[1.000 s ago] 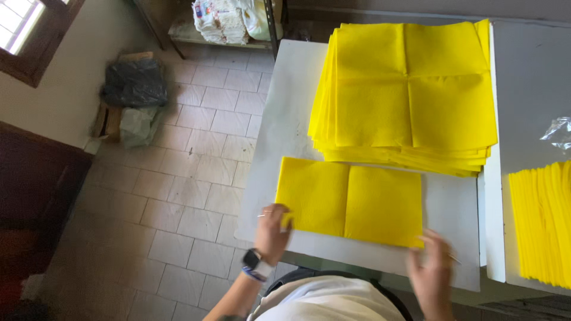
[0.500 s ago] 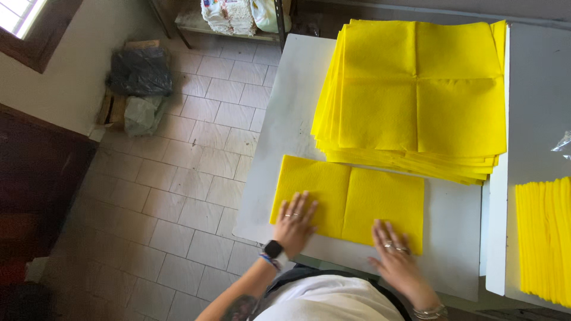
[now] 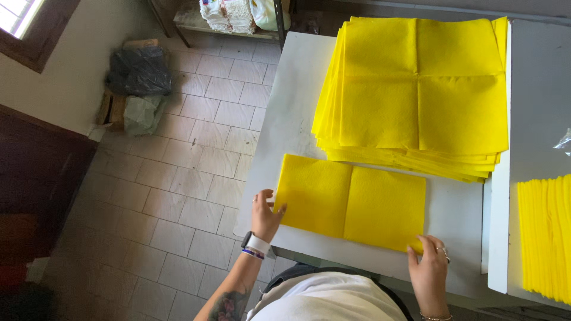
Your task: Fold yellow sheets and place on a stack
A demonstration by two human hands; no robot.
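Note:
A yellow cloth (image 3: 351,202), folded in half with a crease down its middle, lies on the white table (image 3: 291,119) near the front edge. My left hand (image 3: 264,215) pinches the cloth's left edge at the near corner. My right hand (image 3: 429,267) grips its near right corner, fingers curled on the edge. A tall stack of unfolded yellow cloths (image 3: 416,89) sits just behind it on the table.
A second stack of folded yellow cloths (image 3: 544,238) rests on the adjoining surface at the right. The tiled floor (image 3: 178,178) lies to the left, with dark bags (image 3: 138,71) by the wall and a shelf with white bundles (image 3: 229,15) at the back.
Both hands slid outward from the cloth's middle to its left and right near corners. The cloth stays flat in the same place.

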